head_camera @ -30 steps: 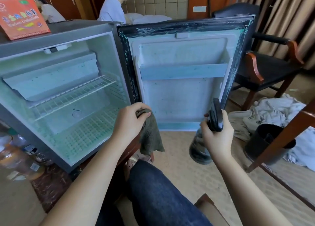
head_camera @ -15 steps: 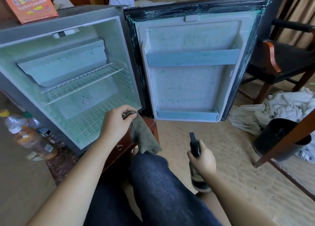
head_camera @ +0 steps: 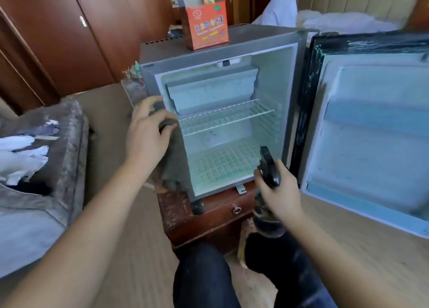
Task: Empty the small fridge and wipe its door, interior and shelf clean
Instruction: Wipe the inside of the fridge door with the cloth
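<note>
Fingers [head_camera: 145, 106] of the left hand [head_camera: 146, 138] clutch a grey cloth [head_camera: 176, 166] against the open fridge's [head_camera: 255, 35] left front edge. The right hand [head_camera: 281, 193] grips a spray bottle [head_camera: 269, 170] at 5 o'clock of the opening, overlapping its lower corner. A red box [head_camera: 206, 26] stands on top. The door [head_camera: 371, 133], at 3 o'clock, is cut off; the bottle's body is blurred.

Open fridge [head_camera: 148, 80] on a wooden cabinet [head_camera: 209, 217], with its door [head_camera: 371, 133] swung out to the right and a wire shelf [head_camera: 227, 116] across the interior. The left hand [head_camera: 146, 133] holds a grey cloth [head_camera: 174, 166] against the fridge's left front edge. The right hand [head_camera: 278, 193] grips a spray bottle [head_camera: 268, 224] before the lower right of the opening. An orange box [head_camera: 206, 26] stands on the fridge top.
</note>
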`<state>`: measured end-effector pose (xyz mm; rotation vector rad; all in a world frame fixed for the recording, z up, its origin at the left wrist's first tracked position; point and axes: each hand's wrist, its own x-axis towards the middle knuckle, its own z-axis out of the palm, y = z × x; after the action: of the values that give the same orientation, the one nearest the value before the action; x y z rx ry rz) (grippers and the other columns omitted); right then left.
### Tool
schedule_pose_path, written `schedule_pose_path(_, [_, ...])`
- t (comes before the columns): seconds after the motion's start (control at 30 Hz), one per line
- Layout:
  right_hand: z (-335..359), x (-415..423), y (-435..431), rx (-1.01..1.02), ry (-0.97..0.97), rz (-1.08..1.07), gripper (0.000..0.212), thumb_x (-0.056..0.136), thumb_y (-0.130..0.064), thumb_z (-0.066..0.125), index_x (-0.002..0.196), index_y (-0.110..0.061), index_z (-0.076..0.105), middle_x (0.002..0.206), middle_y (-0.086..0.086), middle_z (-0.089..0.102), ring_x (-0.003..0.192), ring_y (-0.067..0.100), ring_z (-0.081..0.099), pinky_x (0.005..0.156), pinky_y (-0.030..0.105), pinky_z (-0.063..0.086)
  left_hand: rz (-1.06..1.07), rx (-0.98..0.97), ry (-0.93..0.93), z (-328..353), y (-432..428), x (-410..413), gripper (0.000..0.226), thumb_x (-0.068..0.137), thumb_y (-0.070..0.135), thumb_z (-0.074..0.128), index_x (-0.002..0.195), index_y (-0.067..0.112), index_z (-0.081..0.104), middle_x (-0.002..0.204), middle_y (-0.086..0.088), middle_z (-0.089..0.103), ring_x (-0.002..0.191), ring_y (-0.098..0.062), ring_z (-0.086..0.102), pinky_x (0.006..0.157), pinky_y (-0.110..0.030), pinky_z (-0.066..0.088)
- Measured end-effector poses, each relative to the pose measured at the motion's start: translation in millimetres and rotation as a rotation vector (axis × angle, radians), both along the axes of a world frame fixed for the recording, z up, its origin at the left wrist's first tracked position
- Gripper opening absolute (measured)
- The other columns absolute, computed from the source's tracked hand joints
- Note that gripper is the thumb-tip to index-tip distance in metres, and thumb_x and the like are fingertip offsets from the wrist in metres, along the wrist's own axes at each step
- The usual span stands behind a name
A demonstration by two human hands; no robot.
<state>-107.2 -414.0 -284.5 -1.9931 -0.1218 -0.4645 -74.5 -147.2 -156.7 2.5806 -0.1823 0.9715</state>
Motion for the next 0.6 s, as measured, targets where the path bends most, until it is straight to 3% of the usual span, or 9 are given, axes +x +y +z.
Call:
schedule_pose_path(0.17, [22,27,48,0.060,-0.050,0.125,0.013,0.088,-0.033,0.063,0.092,-0.023,0.055,0.072,-0.003,0.061,0.068,0.014,0.061,0.063,0.034,0.049,-0.033,0.046,-0.131,32,31,33,0.004,0.088,0.004,0.062,0.090,0.006,0.065,0.151,-0.010,0.037,0.140,-0.028,0.031,0.112,-0.019,0.017])
schedule_pose_path(0.3, [39,54,60,0.129,-0.034,0.051,0.012,0.088,-0.031,0.062,0.088,-0.024,0.053,0.066,0.000,0.060,0.064,0.018,0.061,0.059,0.034,0.048,-0.127,0.130,-0.164,35,39,65,0.002,0.087,0.003,0.064,0.087,0.005,0.065,0.153,-0.011,0.036,0.144,-0.029,0.028,0.116,-0.042,0.029])
schedule_pose_path(0.4, [50,76,45,0.182,-0.017,-0.091,0.011,0.087,-0.027,0.059,0.081,-0.024,0.051,0.069,0.008,0.062,0.067,0.026,0.065,0.063,0.040,0.052,-0.117,0.057,-0.204,32,36,71,0.001,0.084,0.007,0.066,0.084,0.007,0.065,0.147,-0.007,0.043,0.139,-0.026,0.035,0.109,-0.029,0.033])
schedule_pose_path(0.5, [53,88,31,0.103,-0.049,-0.226,0.022,0.085,-0.022,0.061,0.074,-0.026,0.043,0.063,-0.004,0.054,0.060,0.016,0.055,0.057,0.032,0.042,-0.126,0.005,-0.239,30,33,74,0.004,0.085,0.007,0.065,0.083,0.006,0.063,0.143,-0.007,0.046,0.137,-0.027,0.038,0.108,-0.022,0.030])
schedule_pose_path(0.6, [54,90,40,-0.044,-0.052,-0.198,0.014,0.087,-0.024,0.062,0.088,-0.021,0.049,0.069,-0.009,0.053,0.061,0.012,0.052,0.053,0.026,0.034,-0.143,0.009,-0.276,28,35,78,0.006,0.085,0.009,0.065,0.081,0.006,0.062,0.141,-0.009,0.047,0.136,-0.028,0.039,0.109,-0.020,0.027])
